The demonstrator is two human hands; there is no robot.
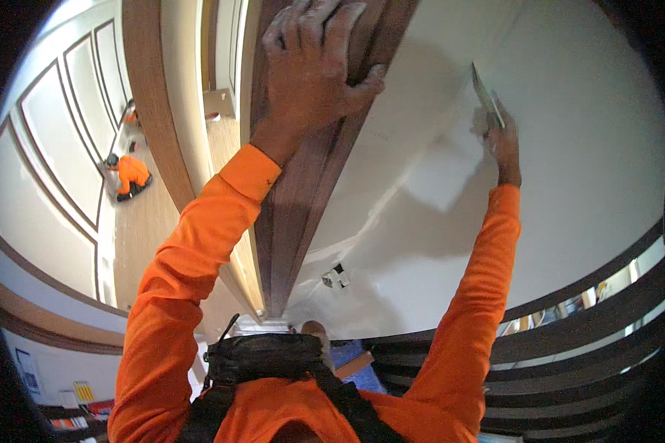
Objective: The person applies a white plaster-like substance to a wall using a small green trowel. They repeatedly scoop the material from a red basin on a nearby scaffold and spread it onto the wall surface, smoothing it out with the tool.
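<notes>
My left hand (307,70) is braced high on the dark brown wooden door frame (314,159), its fingers apart and dusted white, the thumb reaching over the frame's edge. To the right, my right hand (504,140) holds a thin, flat-bladed putty knife (486,94) against the pale wall (569,148). The blade shows nearly edge-on, and its handle is hidden in the hand. Smoother, lighter patches and a whitish seam line (380,203) cross the wall below and left of the knife.
Low on the wall sits a small opening with dark and white parts (336,276). Through the doorway on the left, a person in orange (132,176) crouches on a wood-coloured floor by panelled walls. A black bag (266,356) is strapped on my chest. Dark slats (569,376) curve along the lower right.
</notes>
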